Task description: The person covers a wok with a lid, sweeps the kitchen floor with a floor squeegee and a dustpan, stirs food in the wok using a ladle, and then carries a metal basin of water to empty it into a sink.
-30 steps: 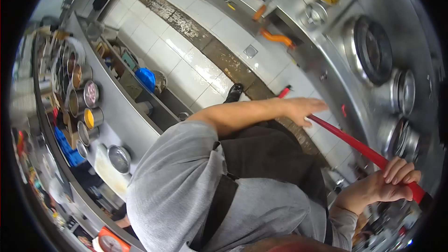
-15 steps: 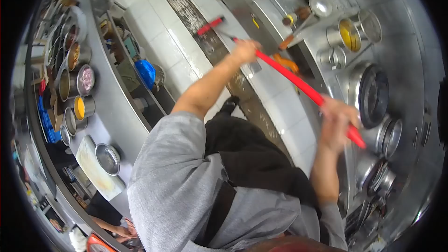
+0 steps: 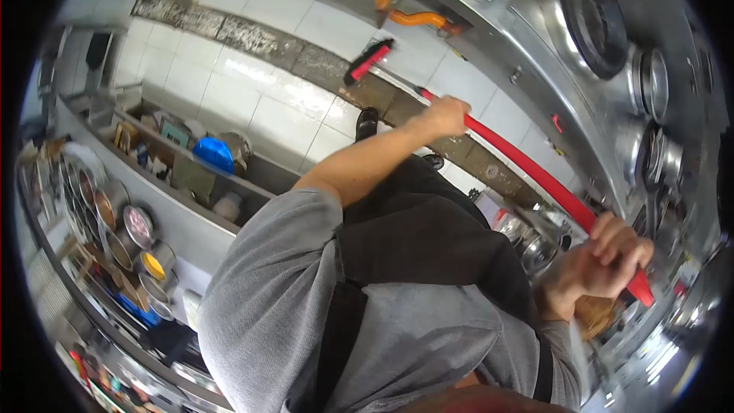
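Red, with black along the upper side: brush head [image 3: 367, 63], farthest left, apparently resting on the dark floor strip [image 3: 325, 73], just ahead of a black shoe [image 3: 367, 121]; contact of bristles too small to tell. Joined by a thin rod [image 3: 396, 79] to the red handle [image 3: 533, 170]. Just beside this joint, left hand [image 3: 446, 116], closed around the handle, therefore nearer to the brush head. Next, long bare stretch of handle, long axis slanting down to the right, past the steel counter [image 3: 566, 99]. Farthest right, right hand [image 3: 608, 258], fingers wrapped on the handle, with only a short red end [image 3: 642, 291] beyond. From both grips, brush head up and to the left, well apart from right hand.
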Demonstrator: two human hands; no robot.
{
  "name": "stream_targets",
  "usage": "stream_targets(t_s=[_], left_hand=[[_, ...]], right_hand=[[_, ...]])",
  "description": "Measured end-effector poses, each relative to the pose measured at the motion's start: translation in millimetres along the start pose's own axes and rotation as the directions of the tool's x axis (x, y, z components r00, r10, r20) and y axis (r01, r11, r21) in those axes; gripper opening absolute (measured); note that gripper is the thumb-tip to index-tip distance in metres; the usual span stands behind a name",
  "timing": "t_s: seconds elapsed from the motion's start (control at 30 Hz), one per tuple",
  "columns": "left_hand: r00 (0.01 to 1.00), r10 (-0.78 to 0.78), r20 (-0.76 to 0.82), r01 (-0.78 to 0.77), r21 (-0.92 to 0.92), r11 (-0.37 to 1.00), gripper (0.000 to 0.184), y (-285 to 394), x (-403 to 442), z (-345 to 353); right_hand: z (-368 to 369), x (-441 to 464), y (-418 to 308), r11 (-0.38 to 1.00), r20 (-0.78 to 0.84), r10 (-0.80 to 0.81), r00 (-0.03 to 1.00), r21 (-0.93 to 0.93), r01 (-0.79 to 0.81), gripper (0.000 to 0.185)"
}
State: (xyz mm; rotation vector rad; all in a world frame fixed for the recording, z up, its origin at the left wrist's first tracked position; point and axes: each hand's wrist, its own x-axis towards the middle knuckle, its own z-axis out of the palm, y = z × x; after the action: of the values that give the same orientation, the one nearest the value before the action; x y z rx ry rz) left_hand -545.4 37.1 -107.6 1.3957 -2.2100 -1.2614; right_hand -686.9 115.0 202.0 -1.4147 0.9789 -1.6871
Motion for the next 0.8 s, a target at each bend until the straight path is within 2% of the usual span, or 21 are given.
stream_targets(t_s=[0.03, 0.13, 0.17, 0.2, 0.27, 0.3, 0.33, 0.37, 0.4, 0.43, 0.47, 0.5, 0.53, 0.6, 0.67, 0.8], left_hand=[[0.995, 0.095, 0.033, -0.093, -0.060, 0.994, 0.022, 27.2, 8.0, 30.3], [0.966, 0.147, 0.211, -0.131, -0.087, 0.988, 0.020, 73.8, 16.5, 31.5], [0.953, 0.200, 0.229, -0.196, -0.039, 0.980, 0.020, 90.0, 16.7, 29.4], [0.939, 0.223, 0.263, -0.223, -0.029, 0.974, 0.020, 101.7, 15.9, 32.4], [0.923, 0.314, 0.221, -0.325, 0.015, 0.946, 0.019, 118.9, 17.9, 36.3], [0.930, 0.255, 0.265, -0.262, -0.010, 0.965, 0.021, 122.8, 21.1, 31.1], [0.940, 0.219, 0.262, -0.255, 0.112, 0.961, 0.022, 119.1, 33.7, 33.3], [0.938, 0.320, 0.136, -0.340, 0.172, 0.924, 0.021, 82.9, 53.8, 60.5], [0.939, 0.318, 0.129, -0.339, 0.199, 0.920, 0.021, 65.6, 71.0, 64.2], [0.956, 0.263, 0.129, -0.287, 0.231, 0.930, 0.023, 45.7, 84.6, 70.8], [0.973, 0.197, 0.122, -0.223, 0.254, 0.941, 0.028, 24.9, 100.3, 83.5], [0.962, 0.256, 0.099, -0.275, 0.335, 0.901, 0.030, 20.8, 103.5, 89.4], [0.955, 0.254, 0.155, -0.292, 0.311, 0.904, 0.030, 21.7, 106.2, 100.6], [0.937, 0.259, 0.232, -0.321, 0.290, 0.901, 0.030, 46.0, 104.5, 126.0], [0.857, 0.395, 0.331, -0.449, 0.102, 0.888, 0.029, 94.5, 88.4, 155.9], [0.759, 0.391, 0.521, -0.464, 0.010, 0.886, 0.030, 176.9, 72.2, 242.8]], right_hand=[[-15.8, -5.6, -16.9, 0.999, -0.025, -0.042, 0.999, -0.021, 0.041, 0.020], [-53.0, -9.3, -43.0, 0.993, -0.026, -0.120, 0.992, -0.001, 0.120, 0.020], [-69.9, -9.7, -53.5, 0.985, 0.058, -0.175, 0.983, 0.012, 0.174, 0.022], [-90.0, -21.4, -76.3, 0.985, -0.018, -0.170, 0.985, -0.002, 0.170, 0.024], [-109.0, -35.6, -95.5, 0.972, -0.142, -0.222, 0.965, 0.049, 0.231, 0.030], [-124.5, -41.7, -96.1, 0.972, -0.124, -0.194, 0.973, 0.107, 0.207, 0.027], [-129.7, -55.7, -81.6, 0.948, -0.302, -0.262, 0.916, -0.258, 0.186, 0.025], [-125.3, -64.9, -58.3, 0.979, -0.379, -0.185, 0.907, -0.154, 0.135, 0.023], [-121.2, -73.8, -34.7, 0.994, -0.450, -0.105, 0.887, -0.041, 0.097, 0.021], [-134.4, -94.3, -5.5, 0.979, -0.436, 0.000, 0.900, -0.184, -0.089, 0.019], [-131.4, -101.3, 19.8, 0.980, -0.460, -0.004, 0.888, -0.181, -0.089, 0.016], [-127.4, -109.7, 29.8, 0.994, -0.442, 0.020, 0.897, -0.084, -0.064, 0.015], [-133.5, -114.9, 32.4, 0.999, -0.409, 0.041, 0.912, 0.021, -0.035, 0.017], [-155.4, -123.3, 2.3, 0.993, -0.433, 0.103, 0.896, -0.003, -0.116, 0.015], [-182.0, -131.7, -30.9, 0.992, -0.476, 0.003, 0.879, -0.108, -0.062, 0.014], [-226.7, -147.0, -90.9, 0.971, -0.625, -0.082, 0.776, -0.224, -0.078, 0.018]])
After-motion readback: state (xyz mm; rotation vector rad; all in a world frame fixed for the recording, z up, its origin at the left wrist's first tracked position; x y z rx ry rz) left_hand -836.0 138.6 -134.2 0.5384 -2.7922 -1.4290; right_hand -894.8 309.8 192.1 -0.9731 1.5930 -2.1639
